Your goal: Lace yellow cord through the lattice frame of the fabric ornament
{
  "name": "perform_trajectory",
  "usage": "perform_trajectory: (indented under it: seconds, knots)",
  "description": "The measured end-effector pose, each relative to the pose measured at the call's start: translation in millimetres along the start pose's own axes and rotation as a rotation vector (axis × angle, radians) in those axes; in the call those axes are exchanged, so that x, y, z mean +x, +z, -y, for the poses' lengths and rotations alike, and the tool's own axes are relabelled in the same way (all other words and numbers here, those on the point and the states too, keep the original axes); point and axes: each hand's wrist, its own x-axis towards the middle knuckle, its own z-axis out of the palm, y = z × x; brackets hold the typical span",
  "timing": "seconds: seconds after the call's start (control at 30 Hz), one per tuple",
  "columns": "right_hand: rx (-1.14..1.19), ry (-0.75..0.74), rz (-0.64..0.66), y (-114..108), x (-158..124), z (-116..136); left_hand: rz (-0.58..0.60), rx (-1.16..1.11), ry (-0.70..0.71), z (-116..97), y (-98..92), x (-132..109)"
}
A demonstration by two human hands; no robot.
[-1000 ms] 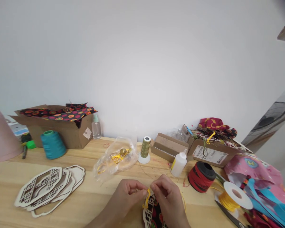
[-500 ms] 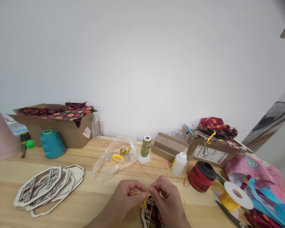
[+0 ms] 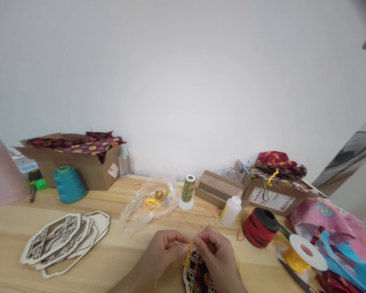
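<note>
My left hand and my right hand are low in the middle of the wooden table, fingers pinched together on a thin yellow cord. The cord loops at the top of a small lattice ornament with dark patterned fabric behind its white frame. The ornament lies between and below my hands, partly cut off by the picture's lower edge. Behind my hands lies a clear plastic bag holding yellow cord and small brass bells.
Stacked white lattice cut-outs lie at left, near a teal thread cone and a fabric-filled cardboard box. A green-gold spool, glue bottle, red cord spool, yellow cord reel and ribbons crowd the right.
My hands stay pinched on the yellow cord and have shifted only slightly; the cord loop has risen a little between my fingertips. The view has drifted a bit.
</note>
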Motion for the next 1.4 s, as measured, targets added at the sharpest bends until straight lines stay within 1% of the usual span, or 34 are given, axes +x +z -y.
perform_trajectory:
  seconds: [0.07,0.23,0.37,0.63,0.8,0.9,1.07,1.23,1.4]
  knots:
    - [-0.011,0.007,0.006,-0.6,-0.4,1.2,-0.006,-0.015,0.004,1.2,-0.3,0.8]
    - [-0.015,0.023,0.017,-1.4,-0.3,2.3,0.038,-0.059,-0.018,-0.7,1.3,0.2]
    - [-0.004,0.017,0.02,0.1,-1.2,3.0,-0.001,-0.012,-0.037,-3.0,2.2,-0.3]
    - [0.006,0.01,-0.004,0.0,-2.4,3.2,-0.007,0.022,0.001,0.5,1.1,0.1]
    - [-0.001,0.023,0.006,-0.2,-1.4,1.2,-0.01,0.023,0.038,2.2,1.8,-0.6]
    - [-0.013,0.035,0.011,0.3,-1.2,1.6,-0.015,0.032,0.028,1.4,1.7,-1.2]
    - [-0.026,0.026,0.02,0.0,-0.7,2.8,0.035,-0.011,0.015,-1.0,1.2,-1.8]
    - [-0.029,0.026,0.006,-1.2,0.3,2.1,0.011,0.011,0.033,-1.2,0.7,-1.0]
    - [0.004,0.025,0.003,-1.7,0.6,0.3,-0.011,0.032,-0.013,2.3,0.2,0.3]
